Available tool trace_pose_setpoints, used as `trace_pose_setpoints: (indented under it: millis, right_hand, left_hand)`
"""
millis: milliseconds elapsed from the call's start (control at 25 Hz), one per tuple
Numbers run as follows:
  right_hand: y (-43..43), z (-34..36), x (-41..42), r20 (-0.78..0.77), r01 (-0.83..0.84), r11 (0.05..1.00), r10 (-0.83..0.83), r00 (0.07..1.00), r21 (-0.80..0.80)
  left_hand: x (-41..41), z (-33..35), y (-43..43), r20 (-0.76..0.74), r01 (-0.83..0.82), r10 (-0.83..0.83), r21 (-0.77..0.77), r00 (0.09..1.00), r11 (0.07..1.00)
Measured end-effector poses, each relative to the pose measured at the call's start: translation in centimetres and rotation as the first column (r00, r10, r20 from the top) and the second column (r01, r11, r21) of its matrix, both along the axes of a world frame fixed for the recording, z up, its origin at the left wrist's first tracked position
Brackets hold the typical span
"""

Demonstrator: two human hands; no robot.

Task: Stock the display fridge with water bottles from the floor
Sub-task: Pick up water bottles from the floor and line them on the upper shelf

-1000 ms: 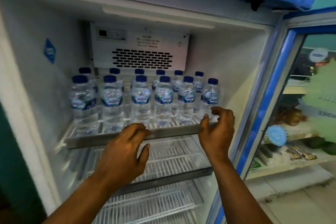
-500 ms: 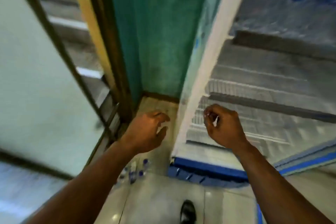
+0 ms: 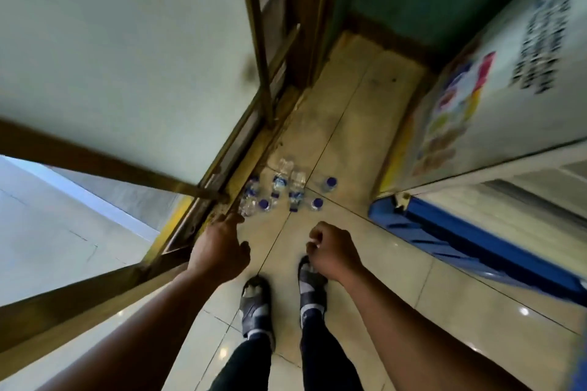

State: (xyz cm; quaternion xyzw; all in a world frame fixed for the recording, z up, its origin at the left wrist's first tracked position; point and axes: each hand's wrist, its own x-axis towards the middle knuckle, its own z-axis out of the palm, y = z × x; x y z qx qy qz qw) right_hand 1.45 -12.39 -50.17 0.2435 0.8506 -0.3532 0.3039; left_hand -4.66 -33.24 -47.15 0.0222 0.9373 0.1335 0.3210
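Small water bottles (image 3: pixel 279 190), some standing and some toppled, cluster on the tiled floor (image 3: pixel 349 105) at twelve o'clock from the sandalled feet (image 3: pixel 255 305). The display fridge (image 3: pixel 508 79) stands at two o'clock. The left hand (image 3: pixel 219 251) is stretched toward the bottles, fingers relaxed and empty; the right hand (image 3: pixel 333 251) is curled into an empty fist.

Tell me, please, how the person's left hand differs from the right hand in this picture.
The left hand stretches its fingers toward the water bottles on the floor; the right hand has its fingers curled in. The left hand is beside the door frame, while the right hand is above the right sandal. Neither holds a bottle.
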Motion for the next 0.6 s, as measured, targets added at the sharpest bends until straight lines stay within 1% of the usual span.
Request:
trace_pose_setpoints:
  millis: [80,160,240,320,400,480,600]
  right_hand:
    - [-0.3,-8.0,-1.6,0.025,0.044,0.997,-0.046,0.999,0.068]
    - [-1.0,-17.0,-2.7,0.028,-0.013,0.995,0.011,1.000,0.098]
    - [-2.3,-25.2,-3.8,-0.036,-0.091,0.995,0.092,0.995,0.029]
    - [-4.5,-32.1,-4.9,-0.121,-0.122,0.991,0.116,0.986,-0.046]
    - [-6.3,-37.0,-5.9,-0.216,-0.157,0.985,0.138,0.967,-0.074]
    - [-7.6,-41.3,-6.7,-0.289,-0.182,0.978,0.147,0.946,-0.099]
    - [-8.5,-44.7,-7.5,-0.345,-0.135,0.982,0.083,0.935,-0.128]
  left_hand:
    - [-0.5,-7.8,-0.6,0.032,-0.056,0.057,-0.032,0.998,0.998]
    - [-1.4,-17.0,-1.0,0.064,-0.131,0.135,-0.063,0.989,0.989]
    - [-2.9,-25.6,-1.1,0.074,-0.212,0.218,-0.074,0.973,0.974]
    - [-4.6,-33.4,-1.4,0.043,-0.238,0.240,-0.063,0.970,0.969]
    - [-6.0,-38.9,-1.4,-0.002,-0.199,0.199,-0.044,0.980,0.979]
    - [-7.0,-43.8,-1.4,-0.043,-0.117,0.114,-0.071,0.993,0.991]
    - [-7.8,-47.9,-1.4,-0.076,-0.045,0.036,-0.128,0.996,0.991]
